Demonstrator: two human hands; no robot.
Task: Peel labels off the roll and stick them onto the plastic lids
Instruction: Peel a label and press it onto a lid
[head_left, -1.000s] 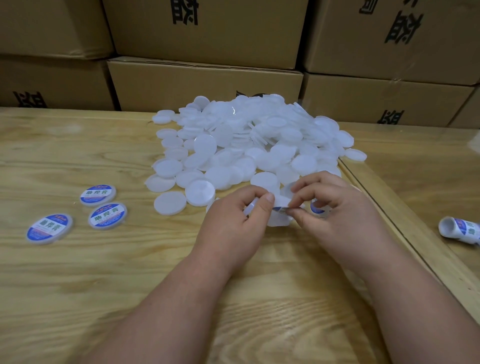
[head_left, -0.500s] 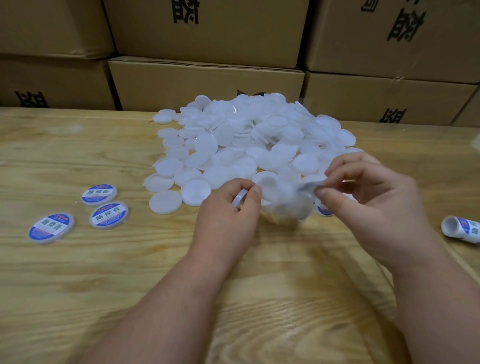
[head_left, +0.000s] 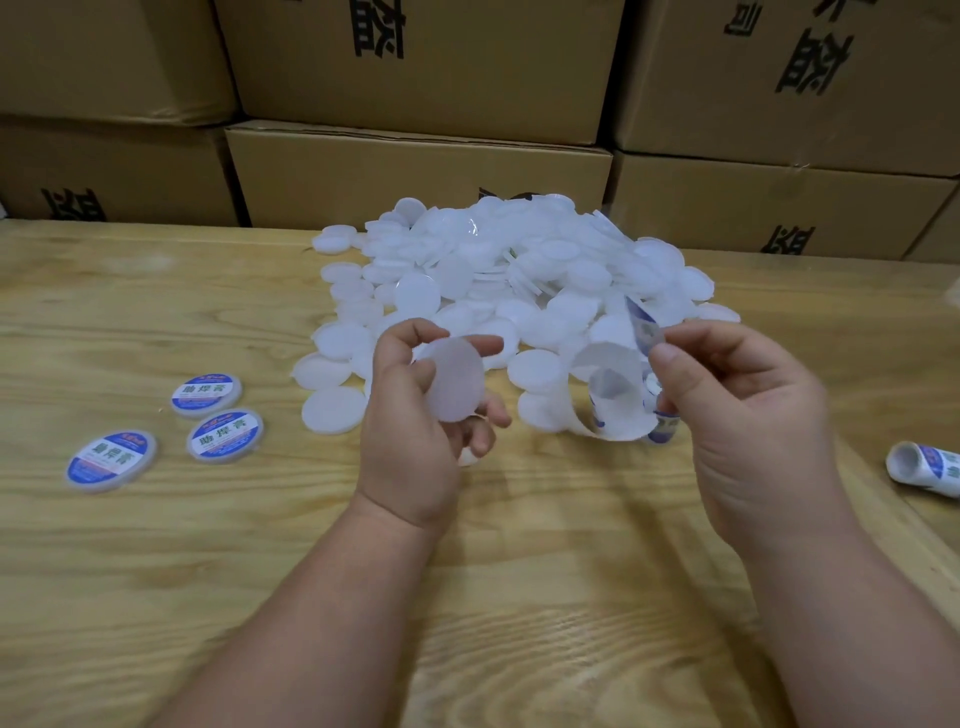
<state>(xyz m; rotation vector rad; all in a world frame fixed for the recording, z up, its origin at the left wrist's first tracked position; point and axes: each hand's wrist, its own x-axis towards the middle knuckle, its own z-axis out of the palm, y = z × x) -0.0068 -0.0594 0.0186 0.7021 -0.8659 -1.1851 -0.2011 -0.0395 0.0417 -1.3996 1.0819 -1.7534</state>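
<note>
Stacked cardboard boxes (head_left: 415, 67) wall the far edge of a wooden table (head_left: 130, 597), presumably stock kept within reach. At mid-table lies a loose heap of blank plastic lids (head_left: 519, 280), the unlabelled supply, placed directly ahead so either hand can draw from it. Well apart to the left lie three labelled lids (head_left: 208, 415), face up, apparently set aside as finished work to keep them from mixing with the blanks. A second label roll (head_left: 922, 467) lies on its side at the right edge, probably a spare. The left hand (head_left: 415, 441) grips one blank lid (head_left: 454, 379), thumb and curled fingers on its rim, flat face tilted toward the other hand to receive a label. The right hand (head_left: 753, 405) pinches a blue-and-white label (head_left: 644, 325) between thumb and forefinger, lifting it from the curling white backing strip (head_left: 608, 395); whether the label is fully detached cannot be told.
</note>
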